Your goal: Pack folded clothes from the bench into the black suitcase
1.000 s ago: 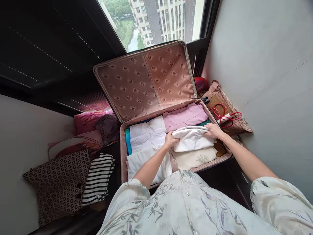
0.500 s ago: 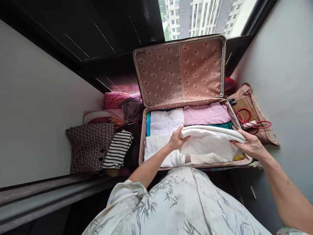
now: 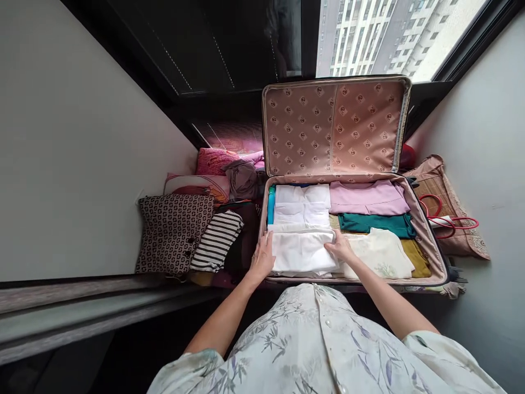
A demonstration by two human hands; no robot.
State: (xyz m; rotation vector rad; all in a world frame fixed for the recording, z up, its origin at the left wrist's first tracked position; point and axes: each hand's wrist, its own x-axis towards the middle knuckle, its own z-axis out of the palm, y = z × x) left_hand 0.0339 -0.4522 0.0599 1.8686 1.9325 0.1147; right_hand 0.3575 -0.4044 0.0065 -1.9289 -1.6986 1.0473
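A folded white garment (image 3: 302, 251) lies at the front left inside an open suitcase (image 3: 441, 257). My left hand (image 3: 263, 257) grips its left edge, against the suitcase's side wall. At its right edge, my right hand (image 3: 341, 248) has the fingers closed on the cloth. Behind it are folded white clothes (image 3: 301, 205), and a pink garment (image 3: 369, 197) lies at the back right. To the right of my right hand are a teal garment (image 3: 377, 223), a cream top (image 3: 379, 254) and mustard cloth (image 3: 417, 257).
The suitcase lid (image 3: 334, 131) stands upright by the window. To the left are a patterned cushion (image 3: 176, 232), striped cloth (image 3: 217, 241) and a pink pillow (image 3: 217, 161). A brown woven bag (image 3: 445, 186) with red cord (image 3: 465, 223) sits at the right wall.
Both hands have brought the white garment from above the suitcase's right side down to its front left. The teal garment and cream top now show more fully.
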